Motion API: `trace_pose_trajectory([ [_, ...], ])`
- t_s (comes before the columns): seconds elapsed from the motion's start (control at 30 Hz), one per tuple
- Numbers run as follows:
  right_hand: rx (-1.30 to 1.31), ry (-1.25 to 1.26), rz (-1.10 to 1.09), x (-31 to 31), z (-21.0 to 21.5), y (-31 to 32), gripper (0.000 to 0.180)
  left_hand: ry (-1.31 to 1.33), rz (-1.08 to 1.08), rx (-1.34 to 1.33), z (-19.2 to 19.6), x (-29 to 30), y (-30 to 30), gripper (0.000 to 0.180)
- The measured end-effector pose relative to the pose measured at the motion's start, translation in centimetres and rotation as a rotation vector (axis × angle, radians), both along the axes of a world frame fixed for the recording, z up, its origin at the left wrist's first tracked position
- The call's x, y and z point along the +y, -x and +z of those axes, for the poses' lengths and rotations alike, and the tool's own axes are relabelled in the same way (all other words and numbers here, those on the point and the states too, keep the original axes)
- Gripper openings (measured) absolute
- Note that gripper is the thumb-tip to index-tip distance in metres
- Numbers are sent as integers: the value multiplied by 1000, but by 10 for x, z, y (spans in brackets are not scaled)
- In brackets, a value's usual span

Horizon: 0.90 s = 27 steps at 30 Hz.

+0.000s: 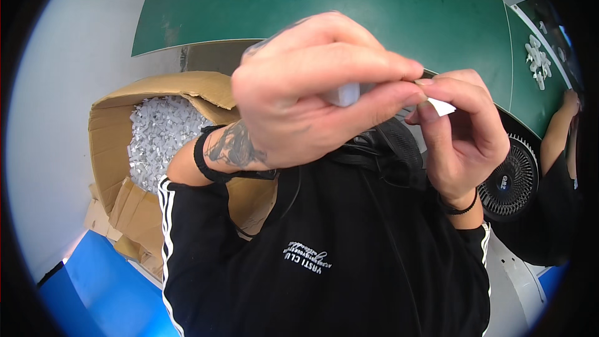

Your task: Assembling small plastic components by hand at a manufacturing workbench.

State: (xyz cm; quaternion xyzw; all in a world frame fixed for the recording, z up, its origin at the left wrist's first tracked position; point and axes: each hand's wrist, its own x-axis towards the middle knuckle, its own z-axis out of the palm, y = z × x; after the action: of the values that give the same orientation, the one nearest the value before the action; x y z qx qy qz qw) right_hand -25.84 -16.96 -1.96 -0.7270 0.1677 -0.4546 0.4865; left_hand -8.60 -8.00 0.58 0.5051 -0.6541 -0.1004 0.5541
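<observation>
My left hand [312, 87] is raised over my lap, its thumb and forefinger pinched together at the tips. Behind the thumb, a smooth translucent whitish piece [347, 94] shows within the curled fingers; its full shape is hidden. My right hand [465, 128] meets the left fingertips, thumb and forefinger closed on a small flat white piece [441, 107] with a pointed corner. The fingers hide where the two hands touch, so I cannot tell whether the pieces are joined.
A large open cardboard box [106, 131] at my left holds a heap of small whitish pieces [165, 137]. Beyond my hands stretches a green table [299, 0], with loose white pieces [538, 62] at its right end. A black fan [508, 181] and another person's arm [557, 131] are at right.
</observation>
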Motion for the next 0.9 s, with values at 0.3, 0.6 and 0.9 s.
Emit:
trace_pose_trajectory([
  [0.3, -23, 172, 158, 1, -12, -7, 10, 278, -72, -56, -22, -7, -5, 18],
  [0.6, -95, -258, -5, 1, -29, 3, 8, -458, -432, 1601, -38, -14, 8, 53],
  [0.9, -159, -394, 95, -27, -31, -7, 9, -425, -132, 870, -38, -17, -6, 54],
])
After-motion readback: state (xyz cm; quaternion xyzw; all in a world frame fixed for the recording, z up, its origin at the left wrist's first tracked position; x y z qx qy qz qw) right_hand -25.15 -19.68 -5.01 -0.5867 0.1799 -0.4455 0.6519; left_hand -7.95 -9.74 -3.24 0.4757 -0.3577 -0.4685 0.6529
